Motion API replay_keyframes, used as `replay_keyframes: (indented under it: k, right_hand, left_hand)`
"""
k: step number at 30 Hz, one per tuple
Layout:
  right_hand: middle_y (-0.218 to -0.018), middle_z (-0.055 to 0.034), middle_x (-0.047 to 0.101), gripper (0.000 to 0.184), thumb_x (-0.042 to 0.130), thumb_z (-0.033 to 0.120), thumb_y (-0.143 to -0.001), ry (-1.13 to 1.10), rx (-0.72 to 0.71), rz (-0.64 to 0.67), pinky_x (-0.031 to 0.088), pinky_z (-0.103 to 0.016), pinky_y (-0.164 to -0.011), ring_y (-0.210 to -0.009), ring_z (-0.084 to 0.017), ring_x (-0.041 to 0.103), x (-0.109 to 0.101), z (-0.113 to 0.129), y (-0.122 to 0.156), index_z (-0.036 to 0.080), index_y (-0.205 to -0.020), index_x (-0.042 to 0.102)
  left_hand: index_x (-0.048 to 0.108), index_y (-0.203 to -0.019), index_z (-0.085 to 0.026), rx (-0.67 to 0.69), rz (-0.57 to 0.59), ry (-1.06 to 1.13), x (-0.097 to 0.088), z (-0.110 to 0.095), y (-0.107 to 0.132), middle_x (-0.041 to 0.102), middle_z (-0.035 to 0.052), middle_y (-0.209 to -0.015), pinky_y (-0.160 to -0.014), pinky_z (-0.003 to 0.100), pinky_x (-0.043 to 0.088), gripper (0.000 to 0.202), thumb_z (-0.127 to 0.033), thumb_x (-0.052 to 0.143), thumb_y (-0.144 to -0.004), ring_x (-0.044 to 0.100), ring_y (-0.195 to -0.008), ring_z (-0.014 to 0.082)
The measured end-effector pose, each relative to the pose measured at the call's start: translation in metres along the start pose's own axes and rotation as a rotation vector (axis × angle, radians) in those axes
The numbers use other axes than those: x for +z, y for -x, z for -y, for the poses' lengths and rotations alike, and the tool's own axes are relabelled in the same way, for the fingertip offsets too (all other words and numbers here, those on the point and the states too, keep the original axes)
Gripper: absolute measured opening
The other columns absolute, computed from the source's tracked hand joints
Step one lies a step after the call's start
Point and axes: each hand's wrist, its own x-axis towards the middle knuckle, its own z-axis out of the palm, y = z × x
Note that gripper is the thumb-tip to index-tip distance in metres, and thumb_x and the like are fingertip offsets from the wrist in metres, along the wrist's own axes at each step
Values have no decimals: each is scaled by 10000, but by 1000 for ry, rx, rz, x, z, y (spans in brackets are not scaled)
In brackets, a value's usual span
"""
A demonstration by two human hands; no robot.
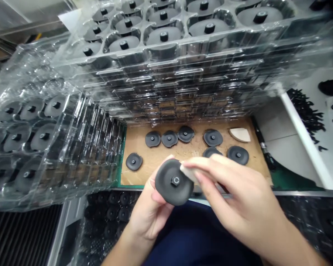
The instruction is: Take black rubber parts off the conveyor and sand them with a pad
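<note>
Between the thumb and fingers of my left hand [151, 210] is a round, dished black rubber-looking disc [169, 192] with a short hub at its middle, hub side facing up. My right hand [241, 192] pinches a small off-white pad [192, 173], its tip at the disc's upper right rim. Below them lies a sheet of brown cardboard [144, 177]. Similar black discs rest on it, among them one at the left [133, 161], one in the back row [152, 139] and one at the right [237, 155]. My right hand partly hides another disc [210, 152].
A tall stack of clear plastic trays [161, 70] holding black discs rises behind the cardboard. Another tray stack [80, 136] stands at the left. An off-white wedge [240, 135] and a black pen-like tool [262, 144] lie at the right. Small black parts [307, 111] are piled beyond a white edge [307, 136].
</note>
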Motion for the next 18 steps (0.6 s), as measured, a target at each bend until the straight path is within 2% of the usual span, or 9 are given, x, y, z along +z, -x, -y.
replay_keyframes:
  k: [2, 3, 5, 7, 10, 11, 14, 16, 18]
  right_hand:
    - [-802, -47, 678, 250, 443, 101, -908, 36, -155, -46, 459, -293, -648, -692, -154, 587, 1, -6, -11, 156, -982, 675]
    - [-804, -41, 679, 271, 425, 105, -918, -15, -239, -34, 458, -298, -656, -701, -153, 583, 3, -9, -17, 170, -962, 685]
    - [-854, -26, 689, 275, 423, 120, -929, -183, -279, -6, 479, -286, -703, -761, -143, 604, 7, -18, -23, 196, -966, 685]
    - [-917, -25, 690, 244, 455, 141, -927, -275, -84, -42, 500, -263, -739, -832, -136, 623, 14, -31, -17, 208, -1021, 669]
    - [-968, -50, 688, 228, 483, 211, -919, -206, 266, -53, 519, -273, -731, -853, -155, 636, 36, -54, 13, 206, -1066, 657]
    - [-960, -57, 694, 235, 480, 226, -915, -186, 315, -11, 526, -281, -725, -849, -164, 645, 45, -62, 26, 200, -1063, 661]
    - [-900, -62, 724, 231, 490, 234, -885, -174, 343, 92, 545, -303, -705, -798, -185, 673, 66, -80, 55, 184, -1001, 683]
    - [-871, -60, 730, 220, 483, 240, -885, -169, 368, 80, 547, -295, -660, -748, -184, 677, 63, -79, 58, 173, -964, 677]
    - [-933, -60, 720, 209, 467, 237, -910, -162, 378, -17, 532, -276, -656, -787, -173, 669, 45, -67, 47, 182, -1007, 644]
  left_hand:
    - [681, -1097, -252, -2, 9, -23, 2, 4, -1, 699, 13, -1132, -915, 213, 490, 590, -358, 851, -541, 632, -1054, 189]
    - [670, -1116, -240, -10, 13, -46, 2, 4, 0, 688, 24, -1159, -943, 237, 477, 609, -369, 846, -548, 617, -1091, 211]
    - [662, -1126, -215, -35, 27, -84, 2, 4, 1, 694, 43, -1144, -960, 289, 475, 606, -381, 833, -569, 620, -1093, 249]
    - [669, -1109, -224, -55, 50, -81, -1, 1, 3, 715, 42, -1093, -919, 314, 503, 574, -366, 833, -577, 664, -1010, 254]
    - [671, -1097, -265, -85, 80, -44, -8, -2, 7, 713, 31, -1104, -889, 298, 515, 528, -310, 831, -595, 687, -960, 231]
    - [671, -1095, -274, -93, 83, -37, -9, -2, 7, 707, 28, -1119, -889, 289, 513, 519, -304, 828, -601, 684, -971, 226]
    - [675, -1088, -273, -92, 75, -21, -12, 0, 5, 704, 26, -1125, -873, 260, 512, 523, -339, 829, -592, 668, -1003, 216]
    - [680, -1074, -272, -93, 85, -10, -11, 3, 3, 707, 29, -1110, -869, 263, 512, 509, -337, 830, -592, 669, -998, 215]
    - [680, -1068, -264, -113, 115, -12, -7, 6, 2, 710, 40, -1098, -877, 293, 513, 500, -328, 829, -595, 682, -964, 224]
